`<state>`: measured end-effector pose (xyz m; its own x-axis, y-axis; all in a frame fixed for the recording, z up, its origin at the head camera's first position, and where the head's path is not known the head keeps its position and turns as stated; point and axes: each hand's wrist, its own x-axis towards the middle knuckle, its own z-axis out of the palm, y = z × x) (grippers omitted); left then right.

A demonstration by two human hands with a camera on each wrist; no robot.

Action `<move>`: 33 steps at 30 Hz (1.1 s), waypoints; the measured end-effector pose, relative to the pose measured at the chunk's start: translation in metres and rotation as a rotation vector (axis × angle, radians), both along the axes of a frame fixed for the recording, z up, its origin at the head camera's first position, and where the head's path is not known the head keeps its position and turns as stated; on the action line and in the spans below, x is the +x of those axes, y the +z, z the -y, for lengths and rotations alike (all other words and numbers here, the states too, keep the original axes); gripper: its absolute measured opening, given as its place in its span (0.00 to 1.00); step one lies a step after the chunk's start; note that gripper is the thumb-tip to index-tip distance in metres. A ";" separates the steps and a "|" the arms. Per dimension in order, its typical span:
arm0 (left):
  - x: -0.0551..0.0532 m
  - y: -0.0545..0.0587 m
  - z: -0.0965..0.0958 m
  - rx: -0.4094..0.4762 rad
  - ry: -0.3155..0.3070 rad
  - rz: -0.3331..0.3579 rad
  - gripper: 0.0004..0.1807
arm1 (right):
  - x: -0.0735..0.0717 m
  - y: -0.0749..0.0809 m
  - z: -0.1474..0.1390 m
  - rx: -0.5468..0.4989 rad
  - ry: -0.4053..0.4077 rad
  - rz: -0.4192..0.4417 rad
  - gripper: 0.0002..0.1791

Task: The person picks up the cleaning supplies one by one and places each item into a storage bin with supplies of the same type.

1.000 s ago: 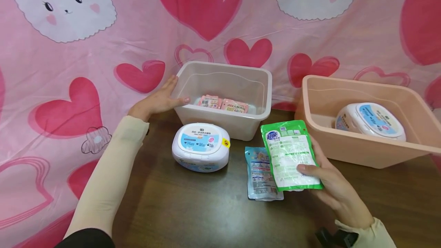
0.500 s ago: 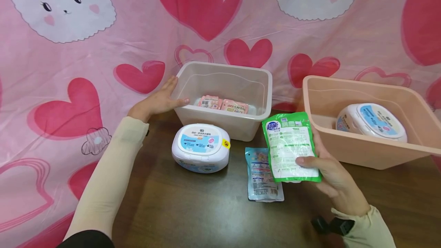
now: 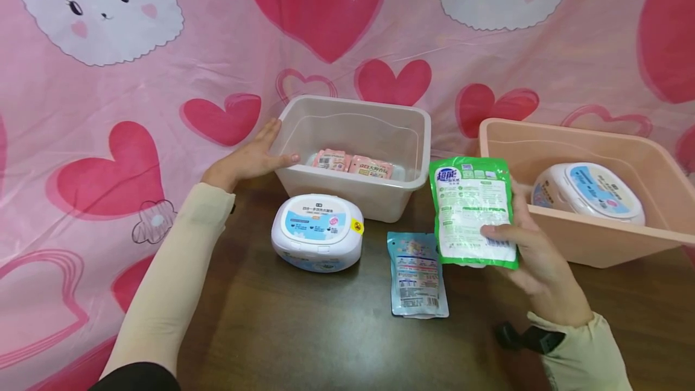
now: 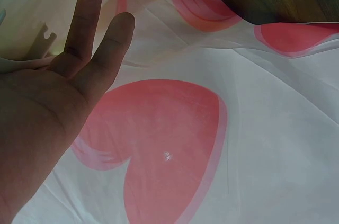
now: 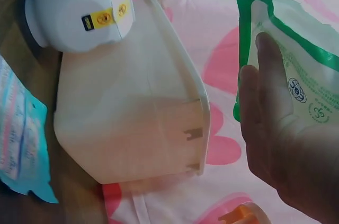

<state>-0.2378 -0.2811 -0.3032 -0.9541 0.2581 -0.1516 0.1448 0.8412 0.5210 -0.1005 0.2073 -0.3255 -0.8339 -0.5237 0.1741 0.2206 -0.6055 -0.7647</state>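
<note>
My right hand (image 3: 543,264) grips a green-and-white pouch (image 3: 469,219), thumb on its printed face and fingers behind it. The pouch is raised in front of the peach bin's left end, with its printed side toward me. In the right wrist view, fingers (image 5: 273,75) lie along the pouch's other face. My left hand (image 3: 244,162) rests on the left end of a pale beige bin (image 3: 382,201), thumb over its front rim. In the left wrist view two of its fingers (image 4: 85,23) are straight. Small pink packets (image 3: 369,167) lie inside this bin.
A white lidded tub (image 3: 317,234) stands before the beige bin. Right of it, a light-blue pouch (image 3: 417,285) lies flat on the dark wooden table (image 3: 304,330). The peach bin (image 3: 608,243) holds a similar tub (image 3: 592,192). A heart-patterned pink cloth (image 3: 217,35) hangs behind.
My right hand has lifted the green-and-white pouch away from me and slightly right, uncovering more of the light-blue pouch. The left hand stays on the beige bin.
</note>
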 end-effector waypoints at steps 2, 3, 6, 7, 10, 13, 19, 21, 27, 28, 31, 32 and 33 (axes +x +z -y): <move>0.000 0.000 0.000 0.002 -0.002 -0.004 0.61 | -0.007 0.002 0.003 0.023 -0.044 0.000 0.52; 0.000 -0.001 0.000 0.003 -0.003 -0.004 0.61 | -0.011 0.003 0.005 0.035 -0.066 -0.001 0.52; 0.001 -0.002 0.000 0.002 -0.005 -0.006 0.61 | -0.024 0.005 0.010 0.069 -0.114 0.019 0.51; 0.001 -0.002 0.000 0.001 -0.005 -0.007 0.61 | -0.028 0.006 0.012 0.082 -0.123 0.035 0.51; 0.001 -0.003 0.000 -0.003 -0.004 -0.006 0.61 | -0.038 0.010 0.016 0.151 -0.145 0.113 0.48; 0.000 -0.004 0.001 -0.004 -0.004 -0.005 0.61 | -0.047 0.014 0.021 0.196 -0.172 0.188 0.45; 0.000 -0.005 0.002 -0.006 0.002 -0.003 0.61 | -0.068 0.026 0.034 0.279 -0.238 0.289 0.42; 0.001 -0.005 0.002 -0.008 0.003 -0.003 0.61 | -0.075 0.029 0.036 0.341 -0.260 0.309 0.43; 0.000 -0.004 0.002 -0.004 0.012 -0.001 0.62 | -0.096 0.037 0.041 0.447 -0.294 0.347 0.46; -0.001 -0.004 0.002 -0.005 0.015 0.000 0.62 | -0.100 0.037 0.041 0.451 -0.300 0.334 0.46; -0.002 -0.004 0.001 -0.010 0.019 -0.002 0.62 | -0.110 0.038 0.043 0.488 -0.330 0.272 0.45; -0.002 -0.003 0.001 -0.008 0.021 0.000 0.63 | -0.112 0.039 0.043 0.516 -0.341 0.256 0.44; -0.003 -0.003 0.001 -0.006 0.018 -0.001 0.62 | -0.114 0.040 0.042 0.541 -0.348 0.246 0.44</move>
<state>-0.2405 -0.2817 -0.3061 -0.9588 0.2401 -0.1518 0.1304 0.8467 0.5158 -0.2149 0.1651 -0.2856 -0.9513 -0.1780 -0.2518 0.2879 -0.2199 -0.9321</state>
